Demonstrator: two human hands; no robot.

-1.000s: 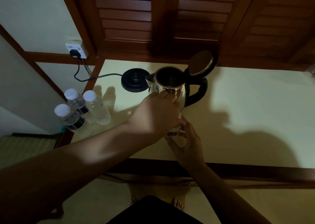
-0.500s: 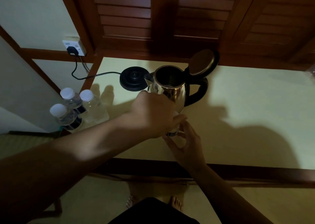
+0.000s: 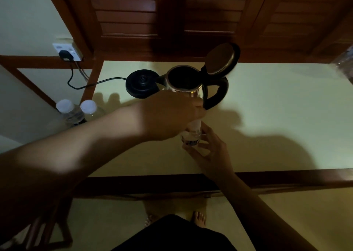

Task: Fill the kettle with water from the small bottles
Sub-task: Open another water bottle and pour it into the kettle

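Observation:
A steel kettle (image 3: 183, 79) with a black handle stands on the pale table (image 3: 277, 117), its lid tipped open. Just in front of it stands a small clear water bottle (image 3: 192, 136). My right hand (image 3: 210, 151) holds the bottle's body from the near side. My left hand (image 3: 172, 115) reaches over from the left and grips the bottle's white cap. Two more small bottles (image 3: 76, 111) with white caps stand at the table's left edge, partly hidden behind my left forearm.
The black kettle base (image 3: 142, 85) sits left of the kettle, its cord running to a wall socket (image 3: 65, 52). Wooden shutters rise behind the table. A dark wooden rim runs along the front edge. My bare feet show below.
My left hand has shifted slightly on the cap of the bottle. The view has tilted, and my left forearm now hides one of the bottles at the left.

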